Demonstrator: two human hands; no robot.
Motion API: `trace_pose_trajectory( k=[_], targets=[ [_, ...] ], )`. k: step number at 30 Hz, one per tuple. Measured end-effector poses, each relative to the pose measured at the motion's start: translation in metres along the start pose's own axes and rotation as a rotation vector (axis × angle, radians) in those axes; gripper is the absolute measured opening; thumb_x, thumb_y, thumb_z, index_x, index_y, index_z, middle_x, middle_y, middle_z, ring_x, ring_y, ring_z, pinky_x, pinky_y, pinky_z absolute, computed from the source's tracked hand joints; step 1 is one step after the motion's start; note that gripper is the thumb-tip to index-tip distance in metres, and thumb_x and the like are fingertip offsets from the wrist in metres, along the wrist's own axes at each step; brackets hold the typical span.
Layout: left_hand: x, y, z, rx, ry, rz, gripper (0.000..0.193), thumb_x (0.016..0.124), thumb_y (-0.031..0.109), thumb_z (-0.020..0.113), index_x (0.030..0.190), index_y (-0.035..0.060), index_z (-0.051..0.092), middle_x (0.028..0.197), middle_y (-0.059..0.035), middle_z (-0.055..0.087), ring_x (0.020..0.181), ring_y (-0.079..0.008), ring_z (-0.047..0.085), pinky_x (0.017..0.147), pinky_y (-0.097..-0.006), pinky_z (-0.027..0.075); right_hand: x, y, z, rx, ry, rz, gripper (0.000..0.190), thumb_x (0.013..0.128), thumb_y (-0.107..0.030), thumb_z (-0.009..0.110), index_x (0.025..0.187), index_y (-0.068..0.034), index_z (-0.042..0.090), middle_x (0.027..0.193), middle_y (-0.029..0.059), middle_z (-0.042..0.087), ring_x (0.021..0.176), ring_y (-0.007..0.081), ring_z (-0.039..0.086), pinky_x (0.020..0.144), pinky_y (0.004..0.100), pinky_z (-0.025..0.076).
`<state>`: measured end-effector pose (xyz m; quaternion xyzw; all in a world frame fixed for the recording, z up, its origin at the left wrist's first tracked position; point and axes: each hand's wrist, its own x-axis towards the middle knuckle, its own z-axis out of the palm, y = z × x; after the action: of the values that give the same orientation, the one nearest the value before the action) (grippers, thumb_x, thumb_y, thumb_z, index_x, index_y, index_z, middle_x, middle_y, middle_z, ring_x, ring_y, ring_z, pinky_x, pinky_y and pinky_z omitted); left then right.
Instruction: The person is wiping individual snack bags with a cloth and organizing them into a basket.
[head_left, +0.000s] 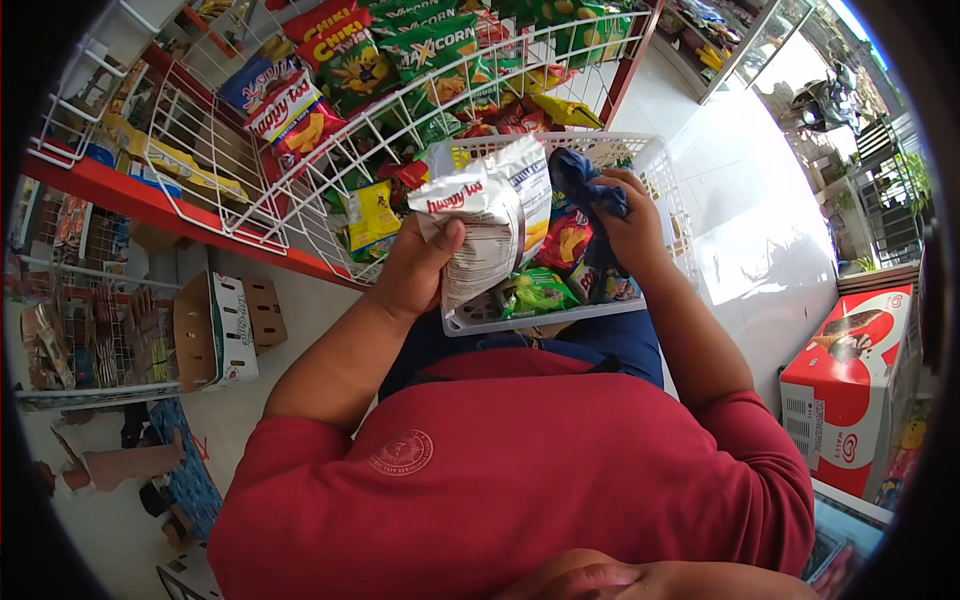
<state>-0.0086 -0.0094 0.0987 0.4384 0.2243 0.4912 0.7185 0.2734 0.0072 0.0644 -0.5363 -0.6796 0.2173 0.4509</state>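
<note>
My left hand (421, 264) grips a Happy Tos tortilla chip bag (491, 225) by its left edge, with the printed back panel turned towards me. A bunched dark blue cloth (586, 178) is in my right hand (634, 221), just right of the bag. Both hands are over a white plastic basket (658, 150) that rests at my lap. Inside it lie several snack packs, among them a green pack (536, 292) and a red pack (566, 238). The chip bag hides part of the basket's left side.
A white wire rack (360, 135) on a red frame (150, 206) holds many snack bags in front of me. Cardboard boxes (217, 330) stand on the left. At the right is a red and white Wall's box (847, 382). Another person's legs (131, 461) show at lower left.
</note>
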Motion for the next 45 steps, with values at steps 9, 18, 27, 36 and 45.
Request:
trace_pose_trajectory(
  k=[9, 18, 27, 36, 45],
  targets=[
    [0.073, 0.173, -0.075, 0.535, 0.632, 0.379, 0.046, 0.093, 0.033, 0.055, 0.133, 0.0146, 0.045, 0.13, -0.0085, 0.053, 0.116, -0.0251, 0.056, 0.091, -0.0484, 0.049, -0.052, 0.054, 0.018, -0.072, -0.043, 0.073, 0.029, 0.075, -0.001, 0.07, 0.103, -0.006, 0.066, 0.114, 0.0142, 0.06, 0.107, 0.0334, 0.059, 0.091, 0.0371, 0.046],
    [0.093, 0.167, -0.159, 2.003, 0.918, 0.248, 0.039, 0.077, 0.024, 0.071, 0.113, 0.0145, 0.057, 0.088, -0.0065, 0.059, 0.08, -0.0229, 0.063, 0.076, -0.0313, 0.051, -0.057, 0.072, 0.022, -0.106, -0.147, 0.065, 0.031, 0.075, -0.004, 0.07, 0.105, -0.008, 0.066, 0.115, 0.0147, 0.059, 0.107, 0.0351, 0.058, 0.092, 0.0376, 0.046],
    [0.097, 0.18, -0.15, 1.481, 0.114, -0.776, 0.025, 0.085, 0.012, 0.063, 0.108, 0.0041, 0.066, 0.086, -0.0032, 0.067, 0.073, -0.0144, 0.061, 0.066, -0.0299, 0.049, -0.055, 0.069, 0.025, -0.123, -0.094, 0.046, 0.025, 0.077, -0.008, 0.071, 0.102, -0.007, 0.067, 0.108, 0.0127, 0.061, 0.099, 0.0324, 0.061, 0.085, 0.0358, 0.049],
    [0.097, 0.153, -0.174, 1.292, 0.17, -0.589, 0.053, 0.087, -0.004, 0.056, 0.138, 0.0102, 0.049, 0.076, -0.0056, 0.057, 0.054, -0.0125, 0.052, 0.048, -0.0292, 0.043, -0.012, 0.098, -0.009, 0.325, -0.225, 0.777, 0.05, 0.083, -0.024, 0.07, 0.127, -0.006, 0.053, 0.106, 0.0151, 0.064, 0.086, 0.0185, 0.065, 0.077, 0.0303, 0.051],
    [0.082, 0.14, -0.084, 1.358, 0.294, 0.618, 0.016, 0.097, 0.011, 0.054, 0.106, 0.0042, 0.065, 0.079, 0.0013, 0.06, 0.07, -0.006, 0.053, 0.066, -0.0226, 0.045, -0.017, 0.107, 0.025, -0.473, -0.617, 0.547, 0.062, 0.073, -0.035, 0.069, 0.128, -0.009, 0.055, 0.11, 0.0234, 0.065, 0.103, 0.0376, 0.062, 0.09, 0.0415, 0.049]
  ],
)
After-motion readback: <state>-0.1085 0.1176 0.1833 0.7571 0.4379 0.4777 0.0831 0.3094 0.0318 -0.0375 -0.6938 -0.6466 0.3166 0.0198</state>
